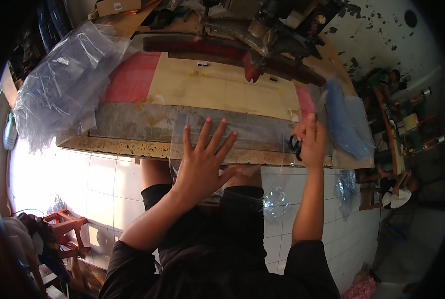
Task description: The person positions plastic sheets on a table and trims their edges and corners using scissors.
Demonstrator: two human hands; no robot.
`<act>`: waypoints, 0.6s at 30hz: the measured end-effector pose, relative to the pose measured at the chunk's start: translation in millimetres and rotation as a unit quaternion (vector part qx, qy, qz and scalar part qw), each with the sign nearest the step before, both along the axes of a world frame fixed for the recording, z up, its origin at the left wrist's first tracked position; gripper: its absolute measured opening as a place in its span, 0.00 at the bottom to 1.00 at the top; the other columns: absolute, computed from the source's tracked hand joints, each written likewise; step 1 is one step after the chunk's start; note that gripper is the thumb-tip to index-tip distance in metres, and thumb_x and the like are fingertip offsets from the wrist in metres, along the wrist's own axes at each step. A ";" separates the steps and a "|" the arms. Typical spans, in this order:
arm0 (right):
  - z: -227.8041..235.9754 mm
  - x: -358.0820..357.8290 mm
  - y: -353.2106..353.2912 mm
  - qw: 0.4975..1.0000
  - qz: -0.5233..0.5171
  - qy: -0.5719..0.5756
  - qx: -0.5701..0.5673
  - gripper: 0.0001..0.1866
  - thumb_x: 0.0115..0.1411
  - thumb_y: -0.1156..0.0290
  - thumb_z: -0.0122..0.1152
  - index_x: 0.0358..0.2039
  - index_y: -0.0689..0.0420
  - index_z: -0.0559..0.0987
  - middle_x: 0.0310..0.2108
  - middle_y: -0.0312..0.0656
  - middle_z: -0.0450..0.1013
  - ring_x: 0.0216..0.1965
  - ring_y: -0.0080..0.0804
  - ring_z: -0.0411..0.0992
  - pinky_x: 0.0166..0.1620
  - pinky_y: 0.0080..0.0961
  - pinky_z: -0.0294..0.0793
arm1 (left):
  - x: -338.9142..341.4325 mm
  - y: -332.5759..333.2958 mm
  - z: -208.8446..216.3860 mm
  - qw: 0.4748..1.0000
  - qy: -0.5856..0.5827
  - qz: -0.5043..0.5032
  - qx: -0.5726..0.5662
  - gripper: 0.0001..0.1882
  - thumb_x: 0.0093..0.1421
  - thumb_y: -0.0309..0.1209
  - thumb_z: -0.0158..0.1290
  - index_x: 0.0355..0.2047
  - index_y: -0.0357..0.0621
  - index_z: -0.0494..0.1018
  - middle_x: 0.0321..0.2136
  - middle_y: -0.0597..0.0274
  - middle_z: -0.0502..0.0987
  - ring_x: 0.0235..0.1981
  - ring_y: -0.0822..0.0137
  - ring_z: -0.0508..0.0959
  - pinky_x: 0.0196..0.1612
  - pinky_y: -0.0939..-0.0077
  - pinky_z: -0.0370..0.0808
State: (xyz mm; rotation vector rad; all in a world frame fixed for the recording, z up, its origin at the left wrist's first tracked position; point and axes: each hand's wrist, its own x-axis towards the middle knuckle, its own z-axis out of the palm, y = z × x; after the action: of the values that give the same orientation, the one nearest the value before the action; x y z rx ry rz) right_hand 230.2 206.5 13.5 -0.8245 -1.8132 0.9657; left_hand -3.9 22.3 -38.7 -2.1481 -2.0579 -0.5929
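My left hand (200, 162) lies flat with fingers spread on a clear plastic sheet (256, 142). The sheet rests on the grey front plate (132, 118) of the bench and hangs over its near edge. At the sheet's right side, my right hand (311, 147) is closed around scissors (295, 145). Their black finger loops show beside the fingers; the hand hides much of the rest. Just right of that hand lies a stack of bluish clear plastic (349, 122).
Behind the plate, a yellowish work surface (222, 87) has red ends, under a machine with a dark red bar (197, 46). Crumpled clear plastic (70, 79) heaps at the left. A red stool (68, 229) stands lower left. Other people (399, 194) sit at the far right.
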 end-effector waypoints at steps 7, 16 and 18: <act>-3.9 -32.9 -26.2 0.998 0.045 0.020 0.034 0.27 0.81 0.53 0.42 0.26 0.57 0.67 0.20 0.33 0.63 0.24 0.21 0.60 0.33 0.24 0.64 | 1.6 0.5 -1.4 1.000 -0.012 0.005 -0.011 0.44 0.66 0.64 0.51 0.75 0.55 0.60 0.77 0.53 0.54 0.77 0.44 0.52 0.73 0.23 0.44; 5.1 -26.7 -8.6 0.998 0.026 0.031 -0.054 0.30 0.81 0.50 0.38 0.23 0.55 0.63 0.18 0.32 0.59 0.23 0.21 0.58 0.36 0.26 0.69 | 0.7 0.3 -0.4 1.000 -0.019 0.003 -0.004 0.44 0.66 0.63 0.52 0.75 0.54 0.60 0.77 0.53 0.54 0.78 0.44 0.51 0.72 0.23 0.45; 4.0 -38.6 -12.0 0.997 0.030 0.024 -0.061 0.30 0.82 0.50 0.38 0.23 0.55 0.63 0.18 0.32 0.58 0.22 0.20 0.57 0.35 0.25 0.69 | 0.8 0.2 -1.2 1.000 -0.015 0.006 -0.003 0.44 0.66 0.63 0.52 0.75 0.54 0.60 0.77 0.53 0.55 0.78 0.45 0.51 0.72 0.23 0.45</act>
State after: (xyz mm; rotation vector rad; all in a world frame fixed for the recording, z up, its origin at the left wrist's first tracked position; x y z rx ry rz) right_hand 191.6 194.5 17.5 -0.8192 -1.7588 1.1353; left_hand -3.1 22.5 -40.0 -2.1416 -2.0892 -0.6231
